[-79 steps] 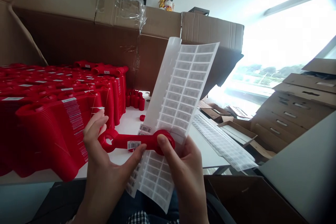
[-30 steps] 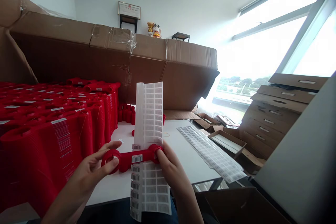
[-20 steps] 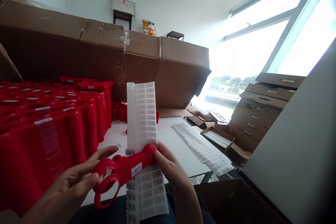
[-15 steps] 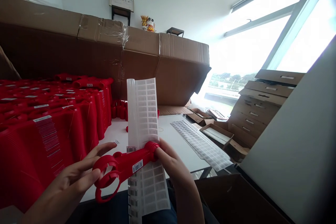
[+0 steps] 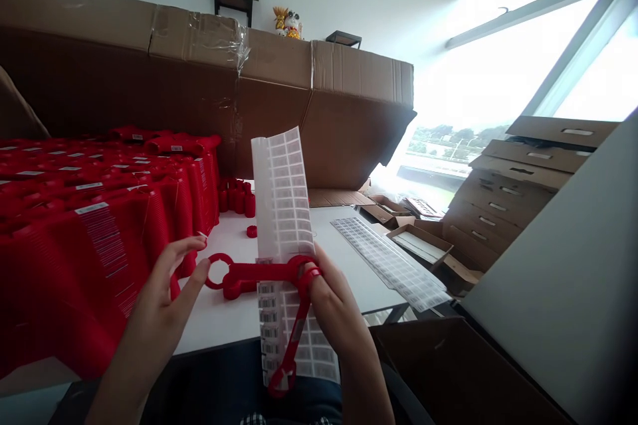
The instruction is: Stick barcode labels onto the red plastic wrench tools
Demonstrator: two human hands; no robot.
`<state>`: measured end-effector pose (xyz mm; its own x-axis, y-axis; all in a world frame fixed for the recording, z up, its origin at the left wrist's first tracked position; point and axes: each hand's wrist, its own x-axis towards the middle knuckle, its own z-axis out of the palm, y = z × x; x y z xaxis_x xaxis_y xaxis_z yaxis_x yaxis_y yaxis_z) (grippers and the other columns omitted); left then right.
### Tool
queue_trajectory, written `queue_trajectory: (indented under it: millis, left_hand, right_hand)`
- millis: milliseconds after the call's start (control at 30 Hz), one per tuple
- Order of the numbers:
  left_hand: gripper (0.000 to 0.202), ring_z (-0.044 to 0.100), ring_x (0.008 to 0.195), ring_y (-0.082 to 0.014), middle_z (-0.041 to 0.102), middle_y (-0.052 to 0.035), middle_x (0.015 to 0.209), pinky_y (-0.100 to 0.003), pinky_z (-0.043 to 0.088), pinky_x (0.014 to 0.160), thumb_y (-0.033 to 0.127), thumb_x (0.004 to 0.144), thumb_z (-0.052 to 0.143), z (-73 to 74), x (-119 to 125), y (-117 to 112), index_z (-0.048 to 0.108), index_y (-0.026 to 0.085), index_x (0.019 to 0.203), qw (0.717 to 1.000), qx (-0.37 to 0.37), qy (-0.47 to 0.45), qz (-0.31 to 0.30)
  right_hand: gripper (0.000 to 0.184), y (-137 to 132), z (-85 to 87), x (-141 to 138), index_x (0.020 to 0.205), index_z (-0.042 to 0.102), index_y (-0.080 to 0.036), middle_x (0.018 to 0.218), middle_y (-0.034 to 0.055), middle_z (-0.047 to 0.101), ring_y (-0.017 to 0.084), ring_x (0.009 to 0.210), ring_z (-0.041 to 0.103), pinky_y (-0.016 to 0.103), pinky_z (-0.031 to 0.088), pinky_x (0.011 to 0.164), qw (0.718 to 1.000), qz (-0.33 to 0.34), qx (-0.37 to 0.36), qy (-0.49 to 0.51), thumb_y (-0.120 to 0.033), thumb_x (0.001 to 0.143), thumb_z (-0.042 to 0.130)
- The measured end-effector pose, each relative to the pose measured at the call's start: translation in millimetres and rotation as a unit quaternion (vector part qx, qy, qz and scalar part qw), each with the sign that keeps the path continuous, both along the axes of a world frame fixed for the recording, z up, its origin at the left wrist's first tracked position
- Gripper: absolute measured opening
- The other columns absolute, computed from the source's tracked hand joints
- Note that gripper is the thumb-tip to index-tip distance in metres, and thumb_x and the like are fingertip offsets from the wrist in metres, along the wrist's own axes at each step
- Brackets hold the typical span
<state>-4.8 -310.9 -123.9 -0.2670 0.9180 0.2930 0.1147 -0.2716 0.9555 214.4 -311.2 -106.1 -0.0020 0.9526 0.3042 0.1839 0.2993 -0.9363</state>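
My right hand [image 5: 335, 295] is closed around the ends of red plastic pieces and the edge of a white sheet of barcode labels [image 5: 286, 212]. One long red plastic piece [image 5: 262, 271] lies crosswise, its open ring pointing left. A second red arm [image 5: 294, 339] hangs down from the fingers, with a pale label on it; whether the two are joined I cannot tell. My left hand [image 5: 172, 285] has thumb and forefinger apart. A small white label [image 5: 202, 235] clings to its forefinger tip, and the thumb tip is beside the ring.
Many red pieces [image 5: 164, 206] with labels are piled at the left. A large cardboard box [image 5: 279, 99] leans over the back of the white table [image 5: 232, 325]. At right lie more label sheets [image 5: 389, 262], open cartons [image 5: 421, 246] and stacked boxes [image 5: 508, 192]. An open box [image 5: 448, 372] sits lower right.
My left thumb and fingers have left the red piece's end and moved up; the label stays on the forefinger. One red arm now points down from my right hand, another lies across.
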Motion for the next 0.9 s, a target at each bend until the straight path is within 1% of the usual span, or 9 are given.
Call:
queue_trajectory:
  millis: [100,167,200,233,300,367,467,667,900]
  left_hand:
    - [0.035,0.053,0.134,-0.0293,0.060,-0.0017,0.134,-0.046,0.039,0.118,0.044,0.088,0.074,9.4,6,-12,0.059,0.033,0.118,0.990,0.102,0.007,0.100]
    - [0.032,0.061,0.118,-0.0198,0.061,0.0010,0.121,-0.029,0.049,0.105,0.033,0.090,0.074,16.0,8,-24,0.058,0.033,0.117,0.976,0.164,-0.022,0.139]
    - [0.030,0.064,0.106,-0.0165,0.062,0.0019,0.114,-0.023,0.055,0.093,0.031,0.089,0.075,18.3,9,-30,0.058,0.032,0.114,0.972,0.181,-0.046,0.141]
    - [0.029,0.067,0.089,-0.0141,0.063,0.0028,0.105,-0.020,0.058,0.078,0.032,0.088,0.077,19.5,8,-34,0.059,0.032,0.110,0.975,0.180,-0.060,0.113]
    - [0.027,0.062,0.058,-0.0104,0.062,0.0052,0.085,-0.018,0.055,0.049,0.039,0.087,0.077,19.4,8,-39,0.059,0.031,0.105,0.992,0.107,-0.064,0.007]
    - [0.029,0.053,0.042,-0.0075,0.062,0.0070,0.076,-0.017,0.046,0.034,0.045,0.087,0.076,18.0,10,-40,0.058,0.030,0.104,0.994,0.000,-0.054,-0.093]
    - [0.032,0.050,0.038,-0.0040,0.068,0.0050,0.086,-0.015,0.040,0.031,0.046,0.087,0.074,18.8,17,-38,0.054,0.028,0.105,0.988,-0.074,-0.063,-0.119]
    - [0.038,0.051,0.035,-0.0019,0.069,0.0024,0.104,-0.015,0.037,0.028,0.048,0.085,0.074,23.6,24,-38,0.053,0.027,0.108,0.993,-0.086,-0.029,-0.075]
    - [0.035,0.050,0.034,-0.0007,0.066,0.0045,0.102,-0.014,0.036,0.029,0.049,0.089,0.071,20.8,19,-37,0.052,0.027,0.109,0.991,-0.077,-0.030,-0.104]
  right_hand:
    - [0.014,0,-1.9,-3,0.091,0.056,-0.025,0.082,0.0014,0.059,0.020,0.073,0.054,0.033,0.048,0.064,0.999,-0.037,-0.016,-0.024,-0.032,0.096,0.044]
    - [0.014,1,-2.7,-5,0.092,0.054,-0.025,0.084,0.0017,0.059,0.021,0.074,0.055,0.033,0.047,0.063,0.998,-0.035,-0.021,-0.042,-0.030,0.098,0.042]
    - [0.015,1,-2.9,-5,0.094,0.053,-0.025,0.085,0.0020,0.060,0.021,0.076,0.056,0.033,0.047,0.063,0.998,-0.028,-0.025,-0.049,-0.030,0.098,0.040]
    - [0.015,1,-2.8,-7,0.095,0.052,-0.025,0.086,0.0021,0.060,0.022,0.077,0.057,0.034,0.047,0.063,0.998,-0.024,-0.027,-0.057,-0.030,0.099,0.038]
    - [0.016,0,-2.2,-9,0.095,0.051,-0.025,0.084,0.0018,0.059,0.022,0.077,0.057,0.034,0.046,0.063,0.997,-0.025,-0.027,-0.072,-0.030,0.100,0.037]
    - [0.015,-3,-1.4,-12,0.093,0.050,-0.025,0.083,0.0012,0.058,0.021,0.075,0.056,0.033,0.045,0.062,0.996,-0.027,-0.021,-0.083,-0.030,0.101,0.037]
    - [0.015,-8,-0.9,-16,0.092,0.048,-0.025,0.083,0.0007,0.061,0.019,0.070,0.054,0.032,0.044,0.059,0.996,-0.018,-0.010,-0.091,-0.027,0.100,0.036]
    - [0.015,-15,-2.4,-23,0.088,0.044,-0.026,0.077,-0.0003,0.060,0.018,0.064,0.052,0.031,0.040,0.055,0.992,-0.019,0.016,-0.128,-0.028,0.100,0.035]
    - [0.014,-16,0.0,-22,0.092,0.046,-0.026,0.078,-0.0016,0.060,0.017,0.065,0.052,0.030,0.041,0.057,0.992,0.006,0.033,-0.118,-0.027,0.101,0.035]
